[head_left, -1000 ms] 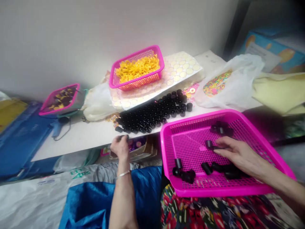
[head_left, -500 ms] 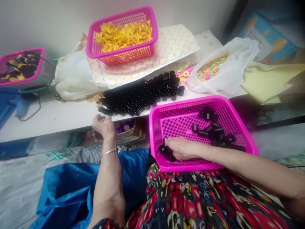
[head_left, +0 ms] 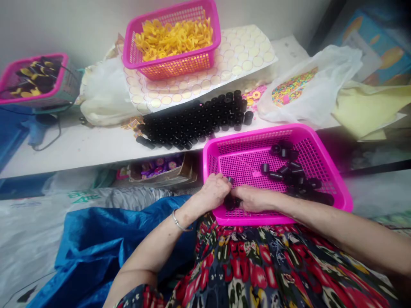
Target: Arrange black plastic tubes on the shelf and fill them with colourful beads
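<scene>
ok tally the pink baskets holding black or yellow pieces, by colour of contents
Pink basket of black pieces: 1
Pink basket of yellow pieces: 1
Pink basket of mixed black and yellow pieces: 1
Total: 3 pink baskets

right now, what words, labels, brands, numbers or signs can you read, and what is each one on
No text is readable.
Crinkled silvery-grey plastic sheet: green print, too blurred to read.
Blue-and-orange box at far right: any writing is too blurred to read.
</scene>
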`<state>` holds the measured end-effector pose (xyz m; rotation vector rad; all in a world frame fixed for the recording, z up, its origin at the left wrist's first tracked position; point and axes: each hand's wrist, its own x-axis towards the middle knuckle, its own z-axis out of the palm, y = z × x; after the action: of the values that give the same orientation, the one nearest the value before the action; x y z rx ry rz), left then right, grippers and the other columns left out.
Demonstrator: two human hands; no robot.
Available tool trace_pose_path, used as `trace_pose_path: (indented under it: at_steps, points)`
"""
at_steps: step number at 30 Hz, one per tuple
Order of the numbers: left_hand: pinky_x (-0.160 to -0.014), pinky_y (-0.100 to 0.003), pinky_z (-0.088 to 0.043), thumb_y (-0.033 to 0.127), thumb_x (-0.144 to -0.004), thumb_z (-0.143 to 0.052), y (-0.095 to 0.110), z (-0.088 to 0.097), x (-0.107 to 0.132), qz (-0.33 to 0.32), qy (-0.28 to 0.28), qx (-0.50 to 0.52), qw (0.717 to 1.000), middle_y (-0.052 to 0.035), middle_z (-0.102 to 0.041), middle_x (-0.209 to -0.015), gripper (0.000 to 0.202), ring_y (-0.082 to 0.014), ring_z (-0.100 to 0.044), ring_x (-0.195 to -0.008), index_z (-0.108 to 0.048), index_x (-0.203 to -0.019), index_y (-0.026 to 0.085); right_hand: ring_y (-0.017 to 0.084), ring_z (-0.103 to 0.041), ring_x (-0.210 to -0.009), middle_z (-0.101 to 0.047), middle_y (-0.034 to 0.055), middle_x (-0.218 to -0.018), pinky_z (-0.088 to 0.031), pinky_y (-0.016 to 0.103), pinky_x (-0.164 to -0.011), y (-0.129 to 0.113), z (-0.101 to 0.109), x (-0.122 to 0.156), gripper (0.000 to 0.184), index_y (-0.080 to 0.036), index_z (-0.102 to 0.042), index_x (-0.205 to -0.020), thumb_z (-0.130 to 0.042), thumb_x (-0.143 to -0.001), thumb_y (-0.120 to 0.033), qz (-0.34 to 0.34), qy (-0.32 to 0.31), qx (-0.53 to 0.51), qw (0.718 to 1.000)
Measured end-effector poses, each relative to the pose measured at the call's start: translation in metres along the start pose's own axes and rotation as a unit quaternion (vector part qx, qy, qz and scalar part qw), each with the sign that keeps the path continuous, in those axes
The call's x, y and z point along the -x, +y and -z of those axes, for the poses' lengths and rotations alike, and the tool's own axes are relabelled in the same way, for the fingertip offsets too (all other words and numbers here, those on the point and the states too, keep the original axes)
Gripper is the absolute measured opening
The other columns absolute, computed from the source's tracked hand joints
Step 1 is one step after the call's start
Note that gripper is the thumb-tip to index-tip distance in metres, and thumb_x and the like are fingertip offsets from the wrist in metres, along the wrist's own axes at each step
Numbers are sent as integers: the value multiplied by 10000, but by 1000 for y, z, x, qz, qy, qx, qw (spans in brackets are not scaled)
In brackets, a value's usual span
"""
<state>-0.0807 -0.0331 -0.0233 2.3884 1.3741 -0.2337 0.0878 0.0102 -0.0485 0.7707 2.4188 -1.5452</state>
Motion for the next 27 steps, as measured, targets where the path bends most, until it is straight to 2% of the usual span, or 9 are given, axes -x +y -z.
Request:
trace_pose_path:
  at_steps: [2,4,5,8,11,14,18,21,27]
  points:
    - [-795,-365,-407,59,-709,-496,-8,3,-2,-5,19,46,999,-85,-589,-825,165,-219,-507,-835,-598,-811,140,157,-563,-680,-643,30,-760,-402,244,-585,4,4,5,180,-170,-632,-804,-562,-662,-84,-15,-7,6,1000]
    - [-744,-323,-415,99,-721,-544,-13,10,-1,7,57,151,987,-48,-580,-783,113,-188,-510,-783,-609,-796,154,149,-550,-680,-629,24,-761,-400,243,-595,6,10,13,187,-162,-622,-823,-533,-683,-74,-9,31,-25,999]
    - [-714,-302,-416,125,-725,-573,-14,15,0,21,81,220,972,-32,-575,-774,100,-173,-512,-762,-618,-808,159,143,-542,-677,-619,16,-759,-400,242,-599,6,13,17,192,-160,-617,-841,-528,-693,-77,0,61,-59,996]
    - [-678,-267,-425,175,-680,-679,-11,24,3,77,134,432,888,-12,-580,-792,199,-145,-525,-735,-640,-873,153,113,-512,-635,-591,-11,-775,-394,230,-578,4,19,31,208,-168,-605,-896,-556,-705,-102,20,142,-194,970]
    - [-703,-271,-440,176,-601,-755,-6,25,2,104,140,560,810,-20,-600,-808,290,-150,-545,-753,-663,-873,136,87,-480,-578,-571,-36,-766,-388,227,-554,0,19,42,235,-191,-591,-921,-618,-695,-134,18,191,-332,923]
    - [-702,-273,-442,175,-575,-778,-1,24,-3,109,136,610,773,-20,-615,-787,300,-149,-549,-738,-679,-855,135,108,-538,-681,-588,-31,-814,-433,257,-648,0,15,48,286,-203,-584,-929,-658,-665,-121,23,260,-423,867]
    - [-707,-263,-435,173,-563,-797,6,25,-11,100,139,635,753,-18,-630,-781,310,-141,-547,-740,-688,-851,136,137,-572,-870,-609,-11,-895,-443,285,-795,3,8,51,323,-200,-602,-914,-698,-624,-94,40,317,-480,817]
    - [-698,-256,-440,157,-559,-800,12,25,-17,97,131,670,725,-13,-641,-777,315,-133,-556,-730,-692,-854,138,125,-574,-866,-616,-15,-901,-453,266,-781,7,4,54,343,-209,-619,-945,-700,-636,-83,50,333,-493,802]
    - [-733,-257,-471,98,-556,-794,23,18,-28,87,119,771,619,-23,-680,-912,417,-145,-604,-815,-689,-951,182,118,-588,-779,-633,-7,-908,-496,251,-683,12,-1,64,360,-223,-650,-1019,-717,-675,-144,73,373,-487,786]
